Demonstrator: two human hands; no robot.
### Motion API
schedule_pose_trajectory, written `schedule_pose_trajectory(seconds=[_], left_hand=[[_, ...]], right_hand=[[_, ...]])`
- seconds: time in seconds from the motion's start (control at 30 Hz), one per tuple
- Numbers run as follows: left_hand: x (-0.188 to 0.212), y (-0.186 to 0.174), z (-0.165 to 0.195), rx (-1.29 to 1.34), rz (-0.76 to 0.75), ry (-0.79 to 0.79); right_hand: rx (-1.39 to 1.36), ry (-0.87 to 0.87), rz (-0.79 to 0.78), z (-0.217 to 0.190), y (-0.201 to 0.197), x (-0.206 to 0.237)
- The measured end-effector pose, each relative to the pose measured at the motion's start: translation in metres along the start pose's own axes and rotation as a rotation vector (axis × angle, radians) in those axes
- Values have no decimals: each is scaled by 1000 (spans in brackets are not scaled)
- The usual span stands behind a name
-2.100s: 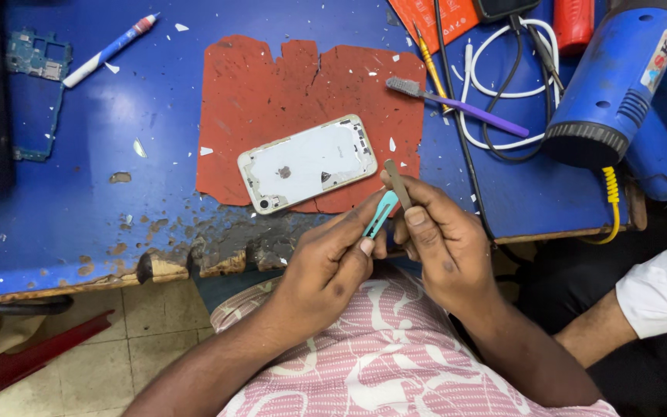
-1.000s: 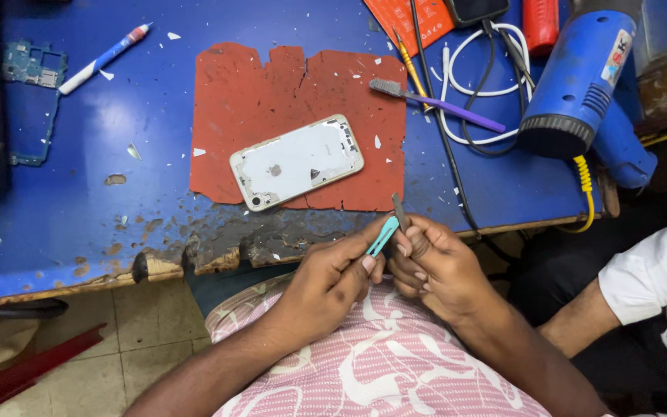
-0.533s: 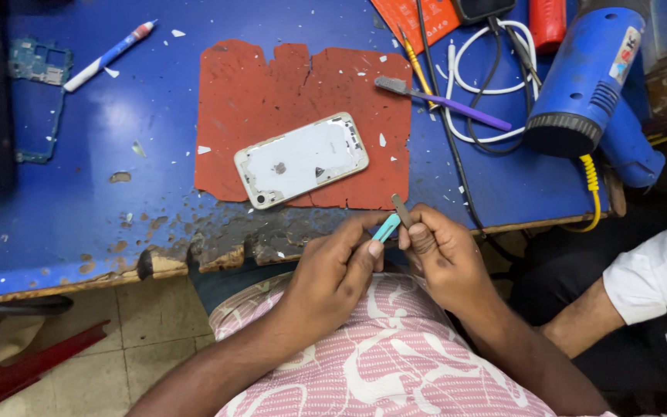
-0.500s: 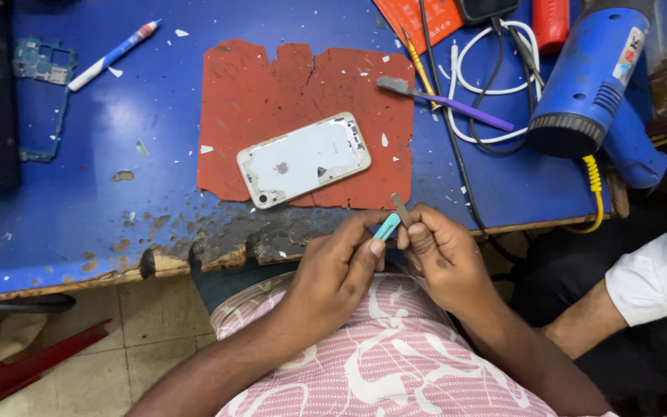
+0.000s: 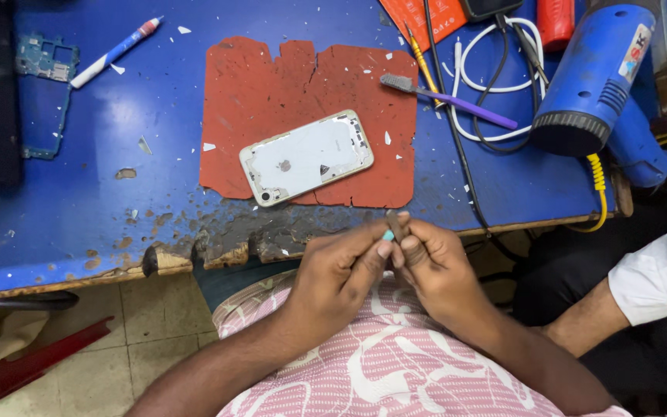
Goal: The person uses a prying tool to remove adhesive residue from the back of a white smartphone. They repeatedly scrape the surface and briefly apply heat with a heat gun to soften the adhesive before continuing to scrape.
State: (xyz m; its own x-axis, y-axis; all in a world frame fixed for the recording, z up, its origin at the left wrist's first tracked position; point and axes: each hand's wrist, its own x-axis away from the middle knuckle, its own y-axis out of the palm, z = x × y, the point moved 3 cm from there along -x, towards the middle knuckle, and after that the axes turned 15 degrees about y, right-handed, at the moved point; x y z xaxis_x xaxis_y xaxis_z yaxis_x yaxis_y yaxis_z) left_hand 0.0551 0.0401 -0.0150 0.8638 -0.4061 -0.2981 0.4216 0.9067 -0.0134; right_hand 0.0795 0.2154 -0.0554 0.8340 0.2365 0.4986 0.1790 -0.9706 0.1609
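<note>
My left hand (image 5: 341, 270) and my right hand (image 5: 434, 266) meet just below the table's front edge, above my lap. Both pinch a small tool (image 5: 392, 227) with a teal end and a thin dark blade; only its tip shows between the fingertips. On the table, a white phone (image 5: 306, 157) with a cracked back lies tilted on a worn red mat (image 5: 310, 85), a hand's width beyond my fingers.
A purple-handled brush (image 5: 449, 96), white and black cables (image 5: 496, 73) and a blue heat gun (image 5: 600, 81) lie right of the mat. A circuit board (image 5: 44, 66) and a pen (image 5: 113, 52) lie far left. Another person's arm in a white sleeve (image 5: 658, 282) is at right. The blue table (image 5: 117, 201) has a chipped front edge.
My hands have closed tighter around the tool, so less of its teal end shows. The phone and the other table items have not moved.
</note>
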Motion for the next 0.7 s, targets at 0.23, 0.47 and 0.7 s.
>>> schedule_pose_trajectory(seconds=[0.23, 0.47, 0.7], left_hand=[[6, 5, -17, 136, -5, -78], [3, -4, -18, 141, 113, -278], [2, -25, -15, 472, 126, -161]], right_hand=[[-598, 312, -368, 24, -1, -3], [130, 13, 112, -23, -20, -9], [1247, -632, 851, -93, -51, -26]])
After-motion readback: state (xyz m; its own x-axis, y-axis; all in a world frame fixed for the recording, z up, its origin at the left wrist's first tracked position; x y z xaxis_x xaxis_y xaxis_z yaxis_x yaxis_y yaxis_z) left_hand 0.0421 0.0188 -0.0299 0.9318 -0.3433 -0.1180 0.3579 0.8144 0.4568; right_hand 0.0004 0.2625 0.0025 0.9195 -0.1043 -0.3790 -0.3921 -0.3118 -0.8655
